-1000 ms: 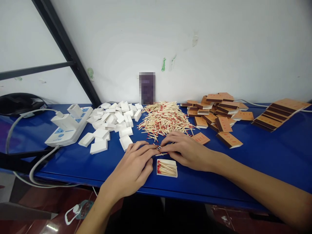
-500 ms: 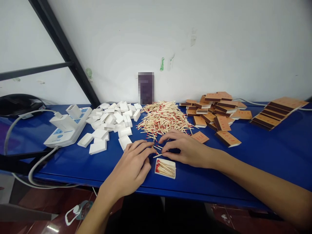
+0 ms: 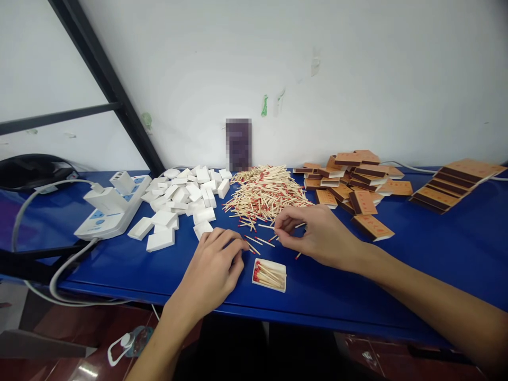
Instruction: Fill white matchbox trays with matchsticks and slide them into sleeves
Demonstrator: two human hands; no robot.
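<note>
Between my hands sits a small white matchbox tray [image 3: 282, 286], partly filled with red-headed matches [image 3: 265, 273]. My right hand [image 3: 313, 233] is raised over the near edge of a large match pile [image 3: 268, 193]. Its thumb and index finger are pinched on a match [image 3: 266, 226] that points left. My left hand [image 3: 216, 267] rests on the blue table, left of the tray, with loosely bent fingers and nothing visible in them. Its index fingertip is close to a few loose matches [image 3: 259, 241] lying between the pile and the tray.
White empty trays [image 3: 182, 193] lie heaped at the left, beside a white power strip [image 3: 115, 217] with chargers. Brown matchbox sleeves [image 3: 357, 174] are piled at the right, and a joined row of them [image 3: 456, 182] leans farther right. A pixelated dark object [image 3: 238, 144] stands against the wall.
My right hand has moved up and right, away from the tray and toward the pile. The loose matches behind the tray show more clearly. My left hand has drawn back slightly.
</note>
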